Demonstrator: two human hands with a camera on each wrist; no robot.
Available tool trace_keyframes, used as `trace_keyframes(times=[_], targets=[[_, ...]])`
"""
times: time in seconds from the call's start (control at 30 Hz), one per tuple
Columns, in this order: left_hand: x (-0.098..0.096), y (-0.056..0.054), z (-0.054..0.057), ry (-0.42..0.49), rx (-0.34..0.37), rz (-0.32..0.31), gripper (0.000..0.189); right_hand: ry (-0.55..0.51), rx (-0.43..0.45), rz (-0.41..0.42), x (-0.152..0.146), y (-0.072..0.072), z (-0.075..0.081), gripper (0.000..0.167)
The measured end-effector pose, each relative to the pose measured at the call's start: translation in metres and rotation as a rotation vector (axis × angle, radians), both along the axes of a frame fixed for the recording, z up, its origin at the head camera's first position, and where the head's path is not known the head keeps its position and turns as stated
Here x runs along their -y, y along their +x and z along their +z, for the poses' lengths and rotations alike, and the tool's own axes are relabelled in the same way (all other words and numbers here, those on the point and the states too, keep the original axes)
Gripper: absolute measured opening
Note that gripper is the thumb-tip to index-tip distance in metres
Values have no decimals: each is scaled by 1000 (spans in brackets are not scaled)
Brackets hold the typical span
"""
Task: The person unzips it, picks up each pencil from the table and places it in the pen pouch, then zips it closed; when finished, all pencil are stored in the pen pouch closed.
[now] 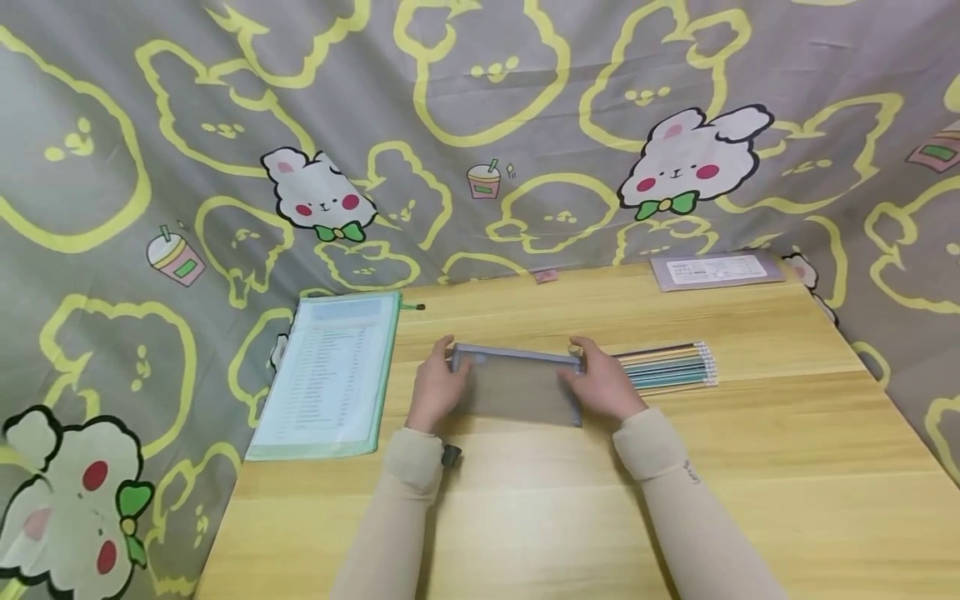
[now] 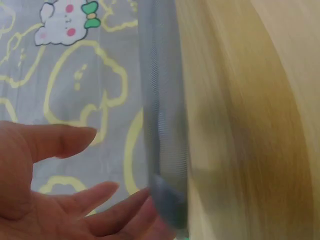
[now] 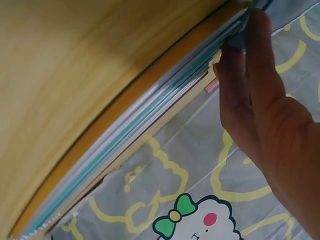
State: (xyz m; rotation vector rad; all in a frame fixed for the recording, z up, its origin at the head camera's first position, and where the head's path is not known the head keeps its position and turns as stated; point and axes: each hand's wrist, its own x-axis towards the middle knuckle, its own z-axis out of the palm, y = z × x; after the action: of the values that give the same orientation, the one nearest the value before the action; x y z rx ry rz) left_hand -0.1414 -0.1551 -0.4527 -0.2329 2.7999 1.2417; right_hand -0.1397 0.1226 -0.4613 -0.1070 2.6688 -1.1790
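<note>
A grey see-through zip pouch lies between both hands over the middle of the wooden table, blurred. At its left end is my left hand; in the left wrist view the fingers reach out to the pouch's corner, and the thumb stands apart from it. My right hand holds the pouch's right end, fingertips at its bluish corner in the right wrist view. Just right of that hand, a row of pencils with white ends lies on the table, partly covered by the hand.
A green-edged zip folder with a printed sheet lies at the left. At the back right is a flat mauve packet with a white label. A small pink piece sits by the back edge. A patterned curtain surrounds the wooden table.
</note>
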Motion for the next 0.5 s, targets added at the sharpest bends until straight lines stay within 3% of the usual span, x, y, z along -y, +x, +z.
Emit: trace_keyframes(times=[0.33,0.5], targets=[[-8,32,15,127,-272,130,48,-162,75,-22,-11,5,9,71],[-10,40,23,194,-355,197,44,-254,0,-75,-13,4,26,64]])
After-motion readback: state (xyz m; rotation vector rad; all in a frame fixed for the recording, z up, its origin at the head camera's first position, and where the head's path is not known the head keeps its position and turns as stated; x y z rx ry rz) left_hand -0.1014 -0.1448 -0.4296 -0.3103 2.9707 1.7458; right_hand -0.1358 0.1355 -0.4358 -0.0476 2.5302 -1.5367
